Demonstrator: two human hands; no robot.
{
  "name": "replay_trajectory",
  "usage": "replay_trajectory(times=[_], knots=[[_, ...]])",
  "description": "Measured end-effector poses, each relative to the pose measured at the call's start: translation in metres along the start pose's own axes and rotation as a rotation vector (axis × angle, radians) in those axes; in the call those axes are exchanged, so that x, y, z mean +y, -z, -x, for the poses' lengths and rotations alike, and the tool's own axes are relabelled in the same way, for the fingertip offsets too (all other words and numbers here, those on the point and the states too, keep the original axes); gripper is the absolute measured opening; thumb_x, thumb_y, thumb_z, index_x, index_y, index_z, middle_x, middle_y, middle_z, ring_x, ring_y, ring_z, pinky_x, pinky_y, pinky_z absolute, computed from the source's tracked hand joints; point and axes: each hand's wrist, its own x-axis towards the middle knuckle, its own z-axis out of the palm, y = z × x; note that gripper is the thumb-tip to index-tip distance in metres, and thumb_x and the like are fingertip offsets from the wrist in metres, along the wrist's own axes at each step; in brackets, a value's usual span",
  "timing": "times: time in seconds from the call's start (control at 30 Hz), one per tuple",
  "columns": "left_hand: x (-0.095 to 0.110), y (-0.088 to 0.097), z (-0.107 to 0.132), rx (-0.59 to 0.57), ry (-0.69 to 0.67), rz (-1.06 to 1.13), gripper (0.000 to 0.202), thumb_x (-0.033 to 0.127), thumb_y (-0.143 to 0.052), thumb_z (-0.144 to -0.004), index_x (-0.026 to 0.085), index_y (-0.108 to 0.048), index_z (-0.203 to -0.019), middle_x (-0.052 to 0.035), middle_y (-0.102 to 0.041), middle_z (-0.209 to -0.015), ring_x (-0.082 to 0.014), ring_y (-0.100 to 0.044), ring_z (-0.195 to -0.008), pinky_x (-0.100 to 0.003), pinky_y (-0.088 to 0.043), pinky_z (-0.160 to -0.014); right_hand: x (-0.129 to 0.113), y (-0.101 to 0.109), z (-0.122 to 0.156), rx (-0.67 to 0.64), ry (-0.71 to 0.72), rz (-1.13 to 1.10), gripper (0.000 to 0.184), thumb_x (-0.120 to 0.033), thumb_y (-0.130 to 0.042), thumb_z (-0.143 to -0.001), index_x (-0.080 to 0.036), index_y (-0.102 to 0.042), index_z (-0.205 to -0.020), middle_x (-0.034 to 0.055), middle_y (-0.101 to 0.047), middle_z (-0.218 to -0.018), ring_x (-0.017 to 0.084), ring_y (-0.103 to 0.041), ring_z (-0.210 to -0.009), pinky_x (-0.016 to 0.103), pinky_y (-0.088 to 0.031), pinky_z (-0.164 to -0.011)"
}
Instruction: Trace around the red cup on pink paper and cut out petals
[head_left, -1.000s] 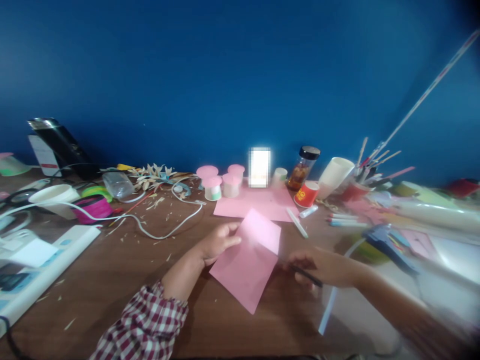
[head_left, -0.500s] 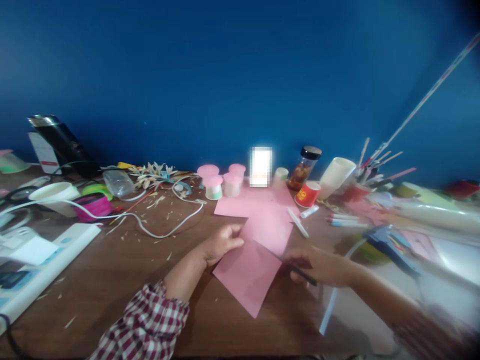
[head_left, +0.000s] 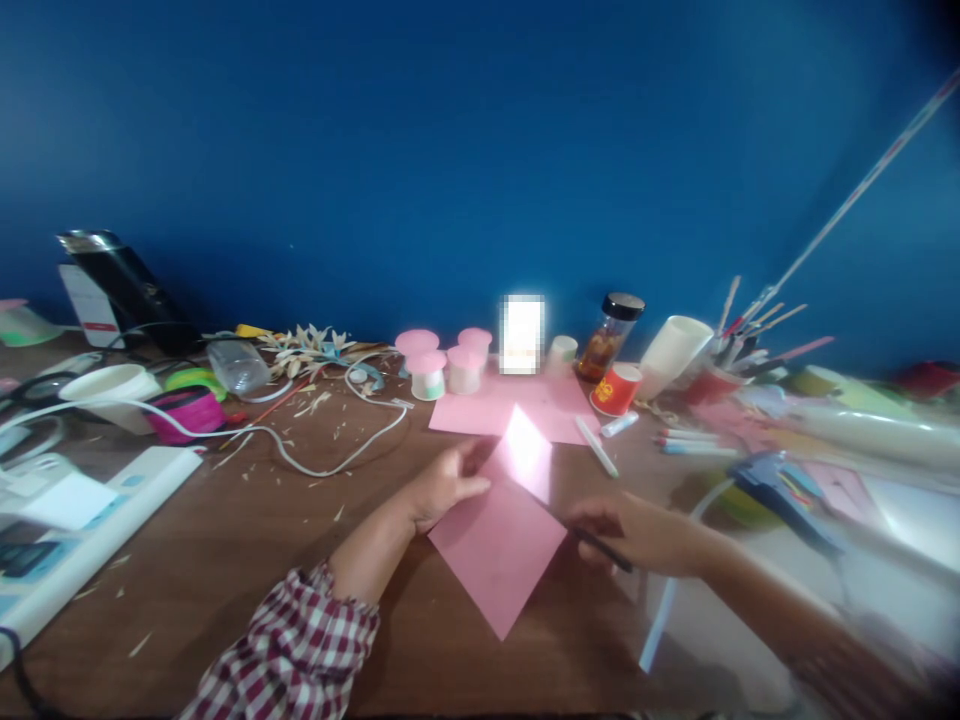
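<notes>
A sheet of pink paper (head_left: 499,560) lies in front of me with a corner toward me. Its far part (head_left: 529,455) stands raised along a line across the sheet and shines brightly. At the paper's left corner, my left hand (head_left: 448,487) is closed, thumb on top and fingers at the edge. My right hand (head_left: 619,530) is closed around a slim dark knife-like tool (head_left: 606,550) just right of the paper. The tool's front end points toward the line between the two parts; its exact kind is unclear.
Behind lie another pink sheet (head_left: 465,412) and several pink-topped cups (head_left: 427,375). A white marker (head_left: 598,447), red paper cup (head_left: 616,390) and lidded jar (head_left: 606,340) are farther right. A glue gun (head_left: 784,495) lies at right; a power strip (head_left: 105,545) and white cable (head_left: 285,455) at left.
The far part of the pink paper has tilted up and narrowed in view, catching the light. The near corner has shifted slightly left. Both hands have stayed nearly in place.
</notes>
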Motion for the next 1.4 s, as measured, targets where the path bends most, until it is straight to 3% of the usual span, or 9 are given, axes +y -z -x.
replay_trajectory(times=[0.23,0.53,0.9,1.13,1.4], knots=[[0.001,-0.002,0.002,-0.023,0.067,0.023,0.069,0.010,-0.069,-0.065,0.019,-0.044,-0.128,-0.0127,-0.059,-0.116,-0.0241,-0.056,-0.104,-0.037,-0.042,-0.086,-0.001,-0.001,-0.004,-0.024,0.030,-0.016,0.017,-0.029,-0.056,-0.078,-0.015,-0.063,-0.084,-0.0028,-0.053,-0.059,0.009,-0.046,-0.053,0.019,-0.036,-0.050],[-0.005,-0.002,0.001,-0.023,0.099,0.093,0.071,0.009,-0.070,-0.063,0.023,-0.044,-0.127,-0.0112,-0.054,-0.122,-0.0224,-0.056,-0.101,-0.035,-0.042,-0.083,-0.011,-0.004,-0.008,0.019,0.056,0.068,0.014,-0.027,-0.055,-0.078,-0.016,-0.062,-0.077,-0.0018,-0.055,-0.059,0.010,-0.049,-0.054,0.019,-0.038,-0.051],[0.003,-0.003,0.004,0.065,0.181,0.014,0.089,0.014,-0.071,-0.063,0.019,-0.024,-0.139,-0.0067,-0.059,-0.094,-0.0188,-0.058,-0.084,-0.036,-0.043,-0.079,-0.006,-0.007,-0.011,0.036,0.022,-0.095,0.018,-0.032,-0.054,-0.080,-0.015,-0.063,-0.083,-0.0002,-0.058,-0.065,0.010,-0.051,-0.054,0.020,-0.040,-0.050],[0.006,-0.005,0.006,-0.006,0.165,0.004,0.094,0.016,-0.072,-0.064,0.019,-0.019,-0.141,-0.0057,-0.060,-0.090,-0.0197,-0.059,-0.085,-0.034,-0.043,-0.077,-0.001,-0.008,-0.016,0.015,0.028,-0.102,0.023,-0.030,-0.058,-0.080,-0.015,-0.064,-0.096,-0.0007,-0.057,-0.064,0.010,-0.050,-0.055,0.019,-0.038,-0.050],[0.001,-0.002,0.004,-0.071,0.161,0.027,0.095,0.015,-0.072,-0.066,0.024,-0.015,-0.141,-0.0056,-0.060,-0.090,-0.0200,-0.060,-0.084,-0.035,-0.045,-0.074,-0.004,-0.009,-0.020,0.037,0.024,-0.062,0.021,-0.029,-0.058,-0.079,-0.014,-0.064,-0.093,-0.0021,-0.055,-0.058,0.009,-0.049,-0.051,0.018,-0.036,-0.047]])
